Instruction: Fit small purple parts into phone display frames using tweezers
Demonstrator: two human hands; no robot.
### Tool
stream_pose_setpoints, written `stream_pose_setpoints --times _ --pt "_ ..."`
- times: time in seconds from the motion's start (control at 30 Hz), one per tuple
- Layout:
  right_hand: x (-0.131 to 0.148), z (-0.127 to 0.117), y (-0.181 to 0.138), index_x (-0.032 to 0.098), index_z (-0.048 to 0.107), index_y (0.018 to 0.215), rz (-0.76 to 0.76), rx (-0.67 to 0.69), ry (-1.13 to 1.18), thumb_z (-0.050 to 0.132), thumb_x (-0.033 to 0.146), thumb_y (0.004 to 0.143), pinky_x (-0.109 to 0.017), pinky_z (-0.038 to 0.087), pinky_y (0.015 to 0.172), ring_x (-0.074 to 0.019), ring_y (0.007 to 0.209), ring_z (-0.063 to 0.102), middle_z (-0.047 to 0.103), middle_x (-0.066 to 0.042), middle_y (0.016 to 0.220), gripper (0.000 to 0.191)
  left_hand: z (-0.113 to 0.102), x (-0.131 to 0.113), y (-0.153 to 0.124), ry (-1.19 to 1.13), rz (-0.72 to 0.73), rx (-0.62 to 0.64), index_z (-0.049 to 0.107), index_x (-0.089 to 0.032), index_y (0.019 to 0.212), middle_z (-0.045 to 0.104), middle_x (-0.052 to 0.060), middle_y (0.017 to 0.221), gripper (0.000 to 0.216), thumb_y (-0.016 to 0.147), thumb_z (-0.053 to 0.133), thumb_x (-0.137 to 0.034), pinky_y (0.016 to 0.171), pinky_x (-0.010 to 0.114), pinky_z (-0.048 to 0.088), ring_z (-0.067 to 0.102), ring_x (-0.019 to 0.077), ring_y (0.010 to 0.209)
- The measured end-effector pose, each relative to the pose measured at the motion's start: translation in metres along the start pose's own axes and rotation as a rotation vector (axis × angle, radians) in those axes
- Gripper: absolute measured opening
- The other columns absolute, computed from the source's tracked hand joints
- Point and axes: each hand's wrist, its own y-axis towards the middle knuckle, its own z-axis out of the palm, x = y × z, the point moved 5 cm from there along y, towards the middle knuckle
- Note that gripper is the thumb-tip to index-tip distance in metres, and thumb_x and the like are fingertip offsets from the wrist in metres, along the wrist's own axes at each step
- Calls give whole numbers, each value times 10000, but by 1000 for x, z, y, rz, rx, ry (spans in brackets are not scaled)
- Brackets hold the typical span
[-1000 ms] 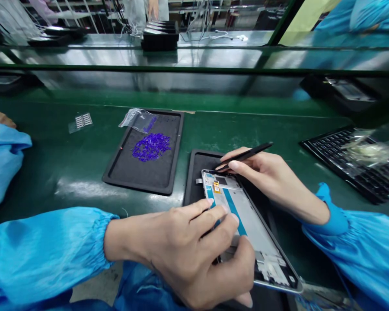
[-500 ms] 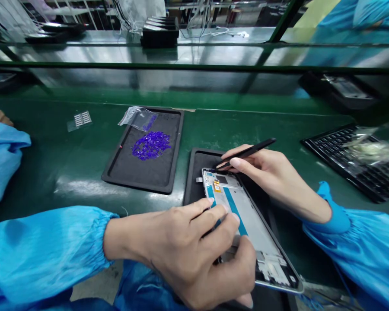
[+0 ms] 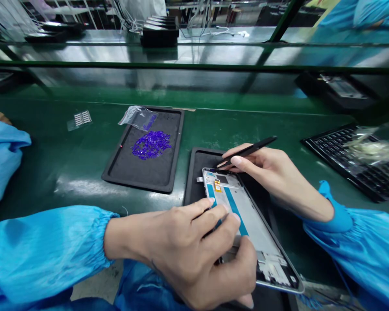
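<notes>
A silver device frame lies aslant over a black tray, nearly unmoved since half a second ago; the tweezers stand a touch higher at their back end. The left hand hides the frame's near left part. Left of the tray, a second tray bears a heap of purple pieces and a clear bag; farther left is another person's blue sleeve. A black gridded tray is at far right. The left fingers, bent and slightly apart, hold the frame, thumb at its near edge; the right hand pinches the tweezers closely, their tips by the frame's far end, their grip impossible to tell
</notes>
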Motion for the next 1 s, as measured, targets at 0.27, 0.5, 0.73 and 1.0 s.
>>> stream_pose_setpoints --times 0.27,0.5,0.73,1.0 --pt "3 1 -2 197 724 978 -16 -11 -65 624 453 931 -324 615 770 -210 843 748 780 -54 942 279 0 0 0 7 -13 4 718 -69 1015 760 165 938 534 998 478 -546 772 391 647 748 265 859" --pt "9 2 -6 219 769 924 -148 -34 -290 566 372 956 -310 575 825 -209 931 730 768 -46 1075 256 -1 0 1 -23 -6 15 731 -61 998 765 176 944 527 998 493 -532 750 398 653 757 281 851" --pt "10 -1 -6 219 762 920 -149 -39 -347 551 373 959 -334 572 856 -215 900 734 775 -47 1055 264 0 0 0 -25 6 -6 722 -46 1003 762 187 926 539 983 511 -541 739 421 654 756 305 841" --pt "9 1 -5 206 760 933 -172 -34 -335 545 354 965 -304 571 822 -197 896 731 771 -49 1056 263 1 -2 -1 -25 2 24 709 -47 1035 759 191 966 546 975 520 -556 763 428 650 751 316 880"
